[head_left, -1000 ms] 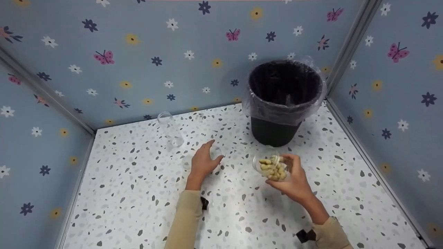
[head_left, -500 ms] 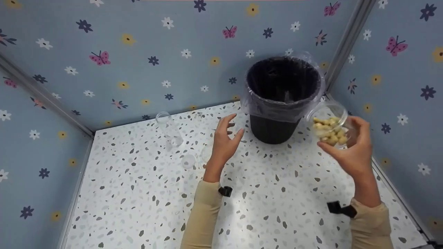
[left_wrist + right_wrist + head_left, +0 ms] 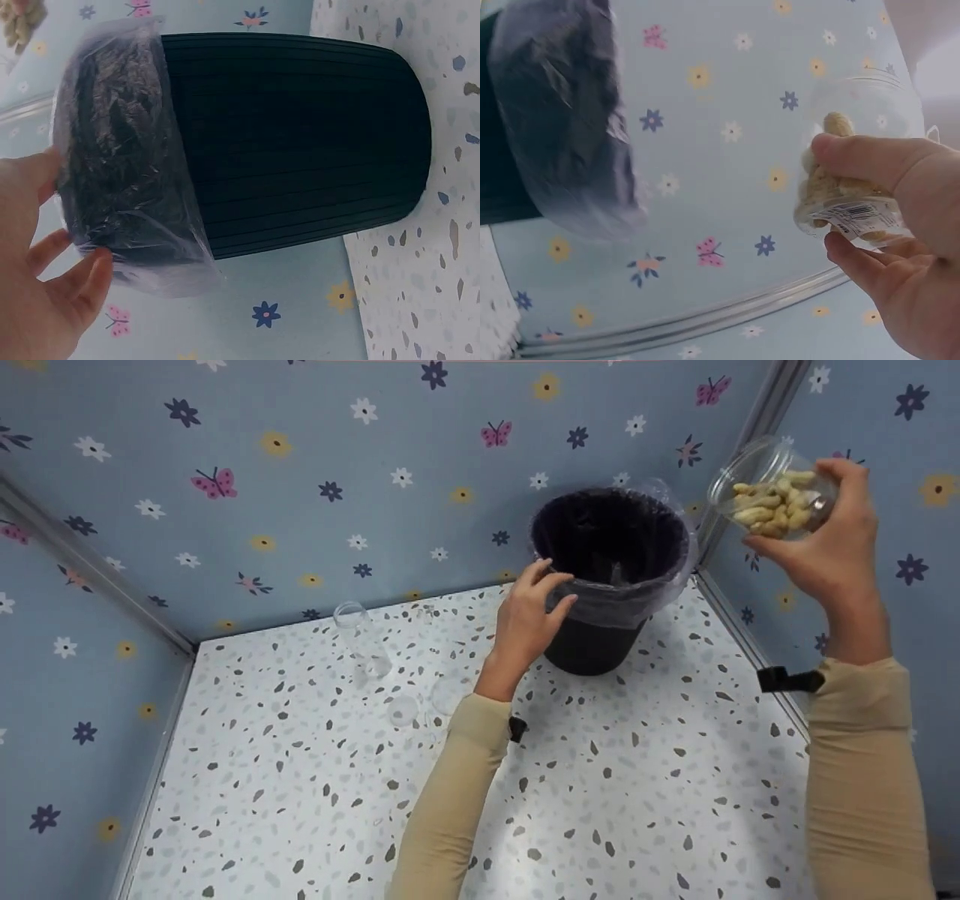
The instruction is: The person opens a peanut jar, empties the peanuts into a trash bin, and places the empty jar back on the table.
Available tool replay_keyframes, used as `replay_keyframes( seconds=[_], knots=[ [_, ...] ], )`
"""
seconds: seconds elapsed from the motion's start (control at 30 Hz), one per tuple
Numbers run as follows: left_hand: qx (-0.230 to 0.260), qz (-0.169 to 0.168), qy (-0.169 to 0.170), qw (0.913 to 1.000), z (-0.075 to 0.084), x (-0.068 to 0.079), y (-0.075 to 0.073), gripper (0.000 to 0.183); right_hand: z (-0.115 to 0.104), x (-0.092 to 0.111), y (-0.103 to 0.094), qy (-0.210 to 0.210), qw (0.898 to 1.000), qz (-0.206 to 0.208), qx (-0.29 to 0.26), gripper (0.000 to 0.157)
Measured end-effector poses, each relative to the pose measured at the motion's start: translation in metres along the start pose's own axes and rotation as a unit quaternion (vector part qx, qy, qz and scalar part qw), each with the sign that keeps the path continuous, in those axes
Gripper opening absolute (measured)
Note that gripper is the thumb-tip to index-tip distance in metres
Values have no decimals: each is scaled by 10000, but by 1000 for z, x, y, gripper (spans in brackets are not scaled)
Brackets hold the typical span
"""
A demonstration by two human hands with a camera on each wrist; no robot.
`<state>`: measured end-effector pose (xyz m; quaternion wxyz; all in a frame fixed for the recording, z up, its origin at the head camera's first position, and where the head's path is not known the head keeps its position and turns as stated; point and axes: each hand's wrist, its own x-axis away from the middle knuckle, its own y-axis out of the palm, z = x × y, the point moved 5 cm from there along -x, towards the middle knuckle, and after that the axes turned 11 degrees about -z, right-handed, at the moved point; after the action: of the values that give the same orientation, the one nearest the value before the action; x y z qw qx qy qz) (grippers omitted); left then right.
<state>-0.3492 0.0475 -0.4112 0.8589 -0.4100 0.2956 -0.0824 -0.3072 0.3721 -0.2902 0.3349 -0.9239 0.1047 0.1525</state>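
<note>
My right hand [image 3: 844,536] grips a clear plastic jar [image 3: 874,105] by its sides, raised to the right of the bin and higher than its rim. Peanuts in the shell [image 3: 776,506] fill part of the jar, whose mouth tilts toward the left. A label with a barcode [image 3: 859,217] shows on the jar in the right wrist view. At the near left rim of a black trash bin [image 3: 592,649] is my left hand [image 3: 527,619], fingers spread and slightly bent. Its fingertips are right at the translucent liner [image 3: 120,157] folded over the rim.
On the speckled tabletop [image 3: 315,810], a clear cylindrical container [image 3: 364,641] lies left of the bin. Two clear round pieces, a smaller disc [image 3: 403,710] and a larger one [image 3: 450,695], lie nearer. Flower-patterned panels [image 3: 412,435] enclose the back and sides.
My right hand has lifted the jar of peanuts from low over the table up and to the right. My left hand has moved from the clear discs up and right to the bin's rim.
</note>
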Motion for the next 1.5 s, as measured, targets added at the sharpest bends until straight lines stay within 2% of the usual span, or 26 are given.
replay_keyframes(
  seconds=[0.17,0.3,0.43,0.53,0.67,0.77,0.87,0.97,1.1,1.23,1.3,1.4,1.5],
  knots=[
    [-252,42,11,9997,2,-9,4,30,-7,-30,-7,-167,9965,-266,772,92],
    [-70,-6,32,10000,4,-14,3,23,-13,-49,7,-645,9883,-668,1211,91],
    [162,-4,0,9999,5,-16,2,20,-14,-62,30,-1302,9723,-1253,1483,87],
    [260,-22,-14,9997,6,-17,2,21,-10,-69,46,-1580,9581,-1676,1700,87],
    [314,-106,-48,9994,6,-18,2,21,-3,-74,62,-1704,9392,-2090,2126,88],
    [366,-105,-28,9993,6,-18,2,21,-1,-77,67,-1674,9302,-2232,2386,84],
    [408,-53,-11,9992,5,-18,2,21,-2,-78,68,-1603,9261,-2271,2552,86],
    [416,4,-1,9991,4,-17,1,21,-8,-78,69,-1756,9184,-2213,2770,87],
    [370,58,24,9993,3,-16,1,22,-16,-76,69,-2258,8995,-2022,3146,85],
    [290,92,53,9995,3,-15,0,22,-23,-74,69,-2759,8770,-1793,3501,72],
    [270,102,77,9996,3,-14,1,22,-25,-74,69,-2929,8701,-1706,3578,67],
    [292,53,107,9995,2,-14,2,22,-28,-74,68,-3034,8693,-1613,3553,64],
    [331,-48,148,9993,2,-15,3,22,-32,-74,65,-2944,8826,-1532,3330,72]
  ],
)
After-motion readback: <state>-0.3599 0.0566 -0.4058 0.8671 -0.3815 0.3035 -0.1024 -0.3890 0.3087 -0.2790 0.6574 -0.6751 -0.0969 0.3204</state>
